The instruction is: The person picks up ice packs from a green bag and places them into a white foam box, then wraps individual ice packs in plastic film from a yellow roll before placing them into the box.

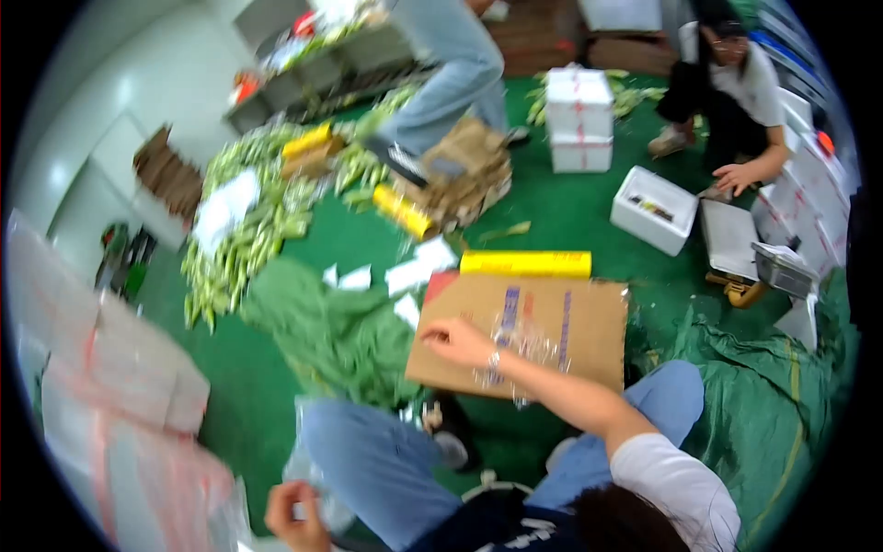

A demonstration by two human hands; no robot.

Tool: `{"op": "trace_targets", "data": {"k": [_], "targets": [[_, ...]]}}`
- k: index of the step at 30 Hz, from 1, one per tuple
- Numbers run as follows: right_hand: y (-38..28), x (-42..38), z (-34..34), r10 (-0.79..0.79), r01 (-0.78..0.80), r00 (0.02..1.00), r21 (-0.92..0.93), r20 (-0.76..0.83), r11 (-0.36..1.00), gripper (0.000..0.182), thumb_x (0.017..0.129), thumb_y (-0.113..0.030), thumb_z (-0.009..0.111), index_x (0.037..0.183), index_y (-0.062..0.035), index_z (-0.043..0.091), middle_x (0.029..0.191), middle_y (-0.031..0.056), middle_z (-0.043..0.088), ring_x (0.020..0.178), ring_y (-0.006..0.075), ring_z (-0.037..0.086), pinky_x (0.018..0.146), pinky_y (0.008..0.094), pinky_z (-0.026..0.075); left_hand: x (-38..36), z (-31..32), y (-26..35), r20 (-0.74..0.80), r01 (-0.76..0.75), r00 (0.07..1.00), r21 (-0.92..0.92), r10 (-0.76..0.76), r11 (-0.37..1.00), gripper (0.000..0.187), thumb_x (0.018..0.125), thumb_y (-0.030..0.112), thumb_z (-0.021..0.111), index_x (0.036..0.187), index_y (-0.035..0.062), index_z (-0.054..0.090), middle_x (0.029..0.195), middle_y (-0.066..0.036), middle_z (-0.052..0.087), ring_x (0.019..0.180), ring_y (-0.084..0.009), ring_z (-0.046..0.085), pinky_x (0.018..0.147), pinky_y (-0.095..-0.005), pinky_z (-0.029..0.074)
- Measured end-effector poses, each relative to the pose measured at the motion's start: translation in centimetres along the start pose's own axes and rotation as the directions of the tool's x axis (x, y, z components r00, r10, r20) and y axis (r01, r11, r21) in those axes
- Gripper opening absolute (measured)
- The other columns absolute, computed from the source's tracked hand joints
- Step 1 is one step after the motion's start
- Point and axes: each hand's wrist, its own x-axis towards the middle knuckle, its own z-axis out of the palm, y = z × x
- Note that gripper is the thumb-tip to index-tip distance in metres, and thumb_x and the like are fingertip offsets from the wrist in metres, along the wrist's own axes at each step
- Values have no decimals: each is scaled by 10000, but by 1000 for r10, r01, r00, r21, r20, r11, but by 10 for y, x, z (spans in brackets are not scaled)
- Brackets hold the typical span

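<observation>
My right hand [458,341] reaches across a flat cardboard box [589,322] in front of me. Its fingers are bent together above the left part of the box, and anything in them is too blurred to make out. Crumpled clear plastic [538,348] lies on the cardboard beside my wrist. My left hand [299,517] is low beside my left thigh, its fingers curled. Whatever it may hold is hidden. A clear plastic bag [333,504] is close to that hand. Along the far edge of the box lies a yellow roll box [526,264].
Green vegetables [244,276] are heaped at the left behind green netting [336,327]. White wrapped boxes [120,386] stand at left. A person in jeans [460,92] steps past brown sacking [460,175]. Another person [736,101] crouches by an open foam box [654,210].
</observation>
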Motion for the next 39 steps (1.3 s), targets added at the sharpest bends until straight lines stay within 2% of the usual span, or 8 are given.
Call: {"op": "trace_targets", "data": {"k": [4, 7, 8, 10, 28, 29, 33, 39], "targets": [[-200, -41, -95, -253, 311, 945, 332, -207, 891, 682, 834, -58, 662, 1399, -53, 280, 1248, 130, 494, 961, 169, 584, 834, 306, 484, 44, 113, 7, 318, -30, 930, -427, 181, 904, 72, 839, 18, 647, 892, -31, 647, 753, -59, 644, 698, -119, 614, 653, -235, 492], [-309, -80, -149, -796, 825, 443, -160, -413, 542, 1029, 657, -255, 833, 1458, -212, 188, 1353, 216, 378, 1011, 324, 583, 875, 423, 485, 51, 155, 46, 540, 163, 813, -568, 216, 807, 164, 798, 107, 725, 889, -17, 668, 784, -117, 661, 728, -176, 636, 669, -291, 503], [-342, -117, -188, -831, 757, 553, -378, -64, 533, 1123, 630, -426, 842, 1487, -298, 128, 1428, 242, 287, 1088, 400, 540, 902, 480, 471, 52, 181, 35, 592, 158, 766, -551, 251, 819, 231, 755, 162, 772, 870, -11, 670, 803, -158, 680, 753, -225, 678, 674, -333, 525], [-416, -111, -137, -805, 648, -98, -652, -585, 394, 1238, 591, -590, 812, 1509, -252, 53, 1473, 254, 225, 1116, 420, 513, 905, 491, 467, 35, 197, 44, 605, 114, 696, -625, 387, 772, 162, 785, 116, 733, 854, -16, 670, 744, -141, 672, 681, -188, 662, 641, -295, 516], [-407, -130, -149, -899, 685, 396, -593, -187, 424, 1208, 618, -624, 775, 1508, -175, 93, 1507, 250, 169, 1115, 413, 502, 885, 469, 476, 43, 228, -6, 684, 165, 609, -605, 402, 779, 105, 834, 57, 667, 855, -45, 651, 665, -94, 654, 579, -120, 610, 575, -251, 487], [-403, -128, -174, -779, 691, 621, -525, 80, 497, 1111, 679, -512, 763, 1496, -86, 142, 1436, 243, 311, 1063, 408, 528, 864, 454, 482, 42, 232, -6, 678, 173, 617, -613, 400, 771, 105, 834, 57, 667, 855, -45, 651, 665, -94, 654, 579, -120, 610, 575, -251, 487], [-281, -140, -164, -164, 15, 845, -285, -509, 958, 393, 858, -100, 625, 1216, -19, 485, 993, 66, 631, 890, 136, 602, 797, 295, 490, 43, 238, -13, 669, 140, 635, -592, 387, 794, 114, 828, 63, 674, 859, -45, 653, 685, -108, 666, 585, -126, 619, 577, -249, 491], [-137, -141, -164, 411, -422, 901, -513, -142, 748, 420, 856, -160, 600, 1233, -8, 495, 1028, 169, 641, 914, 255, 643, 801, 342, 519, 85, 203, 39, 688, -152, 386, -610, 615, 778, 151, 820, 96, 688, 899, -32, 673, 752, -132, 689, 645, -177, 668, 609, -275, 528]]}}
